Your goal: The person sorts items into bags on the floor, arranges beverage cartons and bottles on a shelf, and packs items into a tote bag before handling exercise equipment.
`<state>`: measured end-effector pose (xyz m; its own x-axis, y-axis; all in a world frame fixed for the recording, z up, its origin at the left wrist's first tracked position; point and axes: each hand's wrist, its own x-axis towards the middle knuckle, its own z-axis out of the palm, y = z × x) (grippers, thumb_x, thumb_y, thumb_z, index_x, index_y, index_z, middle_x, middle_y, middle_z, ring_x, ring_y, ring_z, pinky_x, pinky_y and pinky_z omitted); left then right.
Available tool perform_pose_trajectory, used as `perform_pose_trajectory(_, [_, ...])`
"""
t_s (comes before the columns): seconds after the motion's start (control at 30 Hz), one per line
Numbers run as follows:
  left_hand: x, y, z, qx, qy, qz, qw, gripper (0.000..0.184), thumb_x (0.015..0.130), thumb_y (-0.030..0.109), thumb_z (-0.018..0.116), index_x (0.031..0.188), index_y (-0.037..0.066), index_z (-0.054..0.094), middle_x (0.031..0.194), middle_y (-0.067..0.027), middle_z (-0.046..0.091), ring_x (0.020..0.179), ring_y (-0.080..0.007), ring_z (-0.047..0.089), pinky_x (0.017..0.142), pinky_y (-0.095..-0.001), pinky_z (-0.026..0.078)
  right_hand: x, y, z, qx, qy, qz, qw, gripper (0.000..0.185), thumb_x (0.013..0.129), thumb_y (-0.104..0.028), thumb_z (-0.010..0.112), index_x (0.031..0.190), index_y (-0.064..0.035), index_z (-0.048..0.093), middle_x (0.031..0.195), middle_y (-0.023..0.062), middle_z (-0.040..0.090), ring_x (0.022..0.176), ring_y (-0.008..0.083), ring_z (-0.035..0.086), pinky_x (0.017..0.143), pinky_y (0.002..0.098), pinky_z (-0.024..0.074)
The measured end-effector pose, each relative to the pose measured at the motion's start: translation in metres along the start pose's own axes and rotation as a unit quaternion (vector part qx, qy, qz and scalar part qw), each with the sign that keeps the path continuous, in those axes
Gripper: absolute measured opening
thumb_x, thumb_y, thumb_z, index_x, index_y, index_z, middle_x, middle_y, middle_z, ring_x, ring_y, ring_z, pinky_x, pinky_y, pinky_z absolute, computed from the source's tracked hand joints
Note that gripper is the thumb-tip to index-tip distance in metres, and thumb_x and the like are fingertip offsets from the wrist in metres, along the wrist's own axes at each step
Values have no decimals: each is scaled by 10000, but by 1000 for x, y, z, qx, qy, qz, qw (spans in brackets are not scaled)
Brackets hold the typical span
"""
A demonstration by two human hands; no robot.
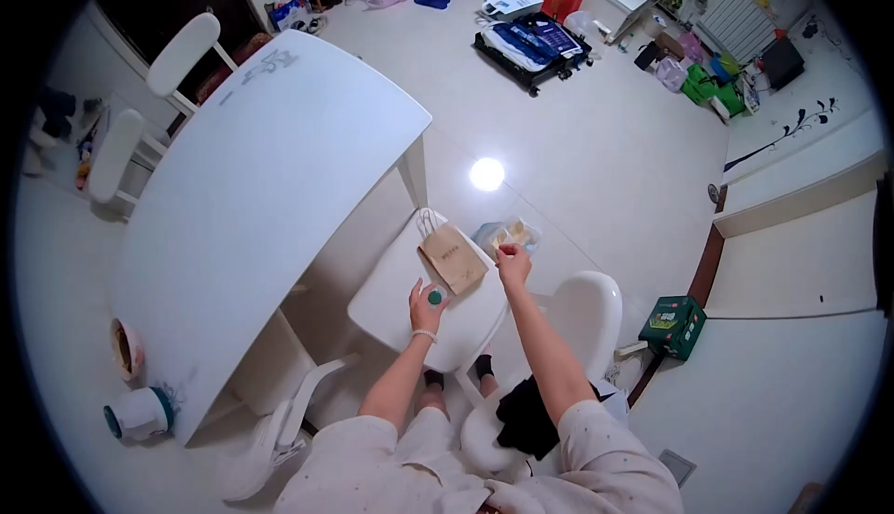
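My left hand (426,305) is over the white chair seat (396,290), its fingers wrapped round a small container with a round green top (435,297). A brown paper bag (453,258) with twisted handles lies on the same seat, just beyond that hand. To the right, my right hand (511,264) is closed in a pinch above the near side of a clear plastic bag (517,232) with pale crumpled contents. What its fingertips hold, if anything, is too small to make out.
A large white table (279,142) spans the left side. White chairs stand around it, and another white chair (596,318) is at my right with black cloth (535,421) on it. A green box (672,327) sits by the right wall. An open suitcase (535,47) lies on the floor ahead.
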<state>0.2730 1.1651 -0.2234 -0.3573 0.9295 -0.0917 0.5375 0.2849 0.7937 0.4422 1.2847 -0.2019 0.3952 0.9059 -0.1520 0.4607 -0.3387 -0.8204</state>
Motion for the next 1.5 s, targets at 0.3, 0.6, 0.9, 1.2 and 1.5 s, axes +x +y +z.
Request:
perform_pose_trajectory(0.3, [-27,28,-34,-135,91,-33,986,107,726,33,603,815,39,544,829,-104,625,825,-225,588,777,-303,430,28,80,73,-228,-177,-121,950,374,593,-224,717,871,2,614,799,167,615,748,320,591,685,349,465])
perform_pose_trajectory(0.6, [-91,38,-66,-204,198,-122,951,84,733,41,595,760,24,517,723,-79,604,710,-157,593,656,-267,459,23,89,93,-207,-215,-12,954,179,617,-176,675,724,-40,629,693,132,611,659,279,588,632,360,453])
perform_pose_trajectory(0.9, [-115,77,-108,-222,268,-110,931,115,736,29,608,711,13,498,683,-58,579,681,-121,558,635,-247,439,9,56,71,36,-302,-73,950,40,711,-36,616,726,-11,588,675,61,597,618,121,575,582,240,460])
perform_pose_trajectory(1.2, [-129,178,-186,-13,331,121,936,208,625,29,664,825,47,612,709,-57,602,622,-187,553,595,-295,428,-50,-102,-39,329,-437,-102,831,85,755,41,536,830,38,577,802,100,608,688,159,590,664,274,504])
perform_pose_trajectory(1.5, [-165,287,-190,3,310,307,900,261,633,36,648,892,61,626,832,-64,609,722,-206,563,663,-297,440,-99,-138,-203,425,-301,-174,836,79,740,26,584,817,37,592,932,116,585,810,133,554,745,242,439])
